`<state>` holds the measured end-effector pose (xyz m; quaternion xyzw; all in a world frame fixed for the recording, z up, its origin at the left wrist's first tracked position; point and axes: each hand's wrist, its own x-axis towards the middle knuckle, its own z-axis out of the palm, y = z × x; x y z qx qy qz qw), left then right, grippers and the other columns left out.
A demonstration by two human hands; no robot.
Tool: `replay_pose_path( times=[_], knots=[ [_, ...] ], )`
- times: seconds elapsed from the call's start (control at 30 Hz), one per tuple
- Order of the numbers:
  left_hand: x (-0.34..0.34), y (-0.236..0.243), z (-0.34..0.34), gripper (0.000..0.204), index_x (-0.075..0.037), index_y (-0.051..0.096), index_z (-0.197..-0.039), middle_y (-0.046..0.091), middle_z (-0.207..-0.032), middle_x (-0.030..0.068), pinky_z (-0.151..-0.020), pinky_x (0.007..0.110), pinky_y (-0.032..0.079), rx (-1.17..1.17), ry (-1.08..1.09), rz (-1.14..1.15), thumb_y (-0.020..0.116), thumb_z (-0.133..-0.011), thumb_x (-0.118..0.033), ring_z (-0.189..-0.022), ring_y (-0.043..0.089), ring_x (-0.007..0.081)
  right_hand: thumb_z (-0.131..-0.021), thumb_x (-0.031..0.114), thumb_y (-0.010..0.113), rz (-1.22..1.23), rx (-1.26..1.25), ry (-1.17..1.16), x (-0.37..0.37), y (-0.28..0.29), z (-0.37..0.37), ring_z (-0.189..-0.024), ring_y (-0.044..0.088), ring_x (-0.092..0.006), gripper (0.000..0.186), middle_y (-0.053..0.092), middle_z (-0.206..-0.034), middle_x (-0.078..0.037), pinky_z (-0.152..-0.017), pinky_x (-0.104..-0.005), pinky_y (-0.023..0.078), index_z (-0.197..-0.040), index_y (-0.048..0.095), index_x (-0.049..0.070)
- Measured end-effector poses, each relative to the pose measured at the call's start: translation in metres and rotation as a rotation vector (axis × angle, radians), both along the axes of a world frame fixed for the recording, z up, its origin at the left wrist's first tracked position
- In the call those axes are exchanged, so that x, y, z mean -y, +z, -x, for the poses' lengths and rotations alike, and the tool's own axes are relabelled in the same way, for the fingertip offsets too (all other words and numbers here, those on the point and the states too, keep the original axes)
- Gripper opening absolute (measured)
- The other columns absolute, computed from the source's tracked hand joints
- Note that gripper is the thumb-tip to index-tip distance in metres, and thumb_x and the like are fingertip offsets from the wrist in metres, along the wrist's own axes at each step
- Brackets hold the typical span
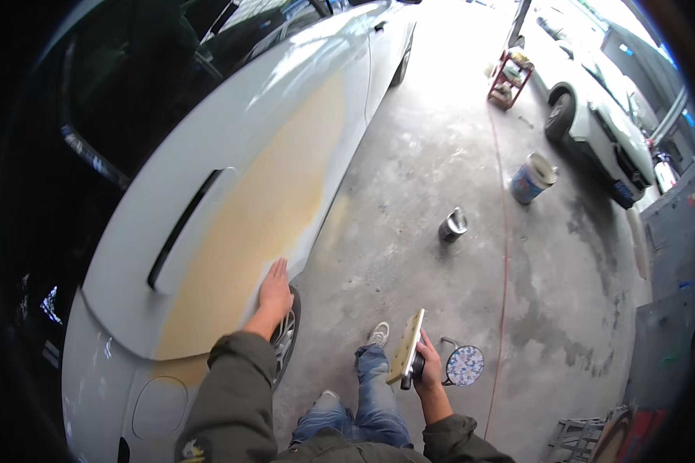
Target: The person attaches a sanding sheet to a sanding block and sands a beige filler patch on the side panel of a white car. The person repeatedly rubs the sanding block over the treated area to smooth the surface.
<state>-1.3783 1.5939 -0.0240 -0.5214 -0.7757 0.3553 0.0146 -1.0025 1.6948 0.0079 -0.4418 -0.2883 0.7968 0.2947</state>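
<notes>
Against the lower edge of the white car's rear door panel (232, 139), the left hand (275, 289) lies flat and open, fingers together, palm on the yellowish filler patch (270, 208) just above the rear wheel (285, 339). The right hand (427, 363) is closed round the handle of a long sanding block (406, 347), held edge-up over the concrete floor (409, 193), well apart from the panel. Just beside that hand stands a small stool (463, 365) with a speckled blue-and-white round top. Farther out on the floor sit a small metal can (452, 225) and a blue-sided bucket (533, 179), tilted in view; its label is too small to make out. A red cart (509, 79) stands near a second white car (594, 100) at the far right.
</notes>
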Motion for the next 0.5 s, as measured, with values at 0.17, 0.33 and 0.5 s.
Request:
replay_pose_path(
  times=[0.17, 0.33, 0.5],
  knots=[
    [0.076, 0.119, -0.056, 0.06, -0.003, 0.056, -0.132, 0.042, -0.149, 0.0191, -0.115, 0.044, 0.029, 0.486, 0.282, -0.348, 0.06, -0.089, -0.045, -0.14, 0.036, 0.0319, -0.092, 0.026, 0.049, 0.341, -0.285, 0.098, 0.026, 0.026, 0.016, -0.102, 0.065, -0.0242, 0.042, 0.066, -0.115, -0.015, -0.091, -0.0366, 0.052, -0.122, 0.059, 0.0],
    [0.099, 0.257, -0.071, 0.041, -0.007, 0.064, -0.117, 0.065, -0.117, 0.0162, -0.088, 0.045, 0.053, 0.636, 0.262, -0.824, 0.066, -0.087, -0.036, -0.105, 0.064, 0.0343, -0.088, 0.027, 0.051, 0.457, -0.346, 0.141, 0.035, 0.039, 0.073, -0.083, 0.067, -0.0244, 0.031, 0.068, -0.096, -0.011, -0.076, -0.0382, 0.057, -0.104, 0.063, 0.003],
    [0.1, 0.335, -0.029, 0.03, -0.005, 0.068, -0.111, 0.067, -0.12, 0.0154, -0.09, 0.042, 0.053, 0.459, -0.093, -1.183, 0.067, -0.088, -0.026, -0.108, 0.064, 0.0331, -0.088, 0.028, 0.051, 0.297, -0.327, 0.247, 0.024, 0.045, 0.166, -0.076, 0.064, -0.0187, 0.026, 0.066, -0.087, -0.005, -0.067, -0.033, 0.055, -0.098, 0.063, 0.007]
  ],
)
